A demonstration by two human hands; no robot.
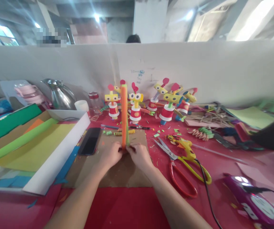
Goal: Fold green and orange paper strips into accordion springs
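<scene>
My left hand point(112, 155) and my right hand point(139, 156) meet over a brown cardboard sheet point(127, 175) on the red table. Both pinch the near end of two long paper strips, an orange strip point(124, 114) and a green strip point(127, 133) lying against it. The strips stretch away from me toward a row of paper-cup figures point(135, 111) with yellow heads and red hearts. Fingers of both hands are closed on the strips' end.
Red and yellow scissors point(182, 171) and a yellow glue gun point(184, 144) lie right of the cardboard. A black phone point(89, 141) lies left, beside a white box point(56, 159) of coloured paper sheets. A metal kettle point(59, 93) stands behind. A purple device point(253, 198) sits near right. A white partition point(199, 70) closes the back.
</scene>
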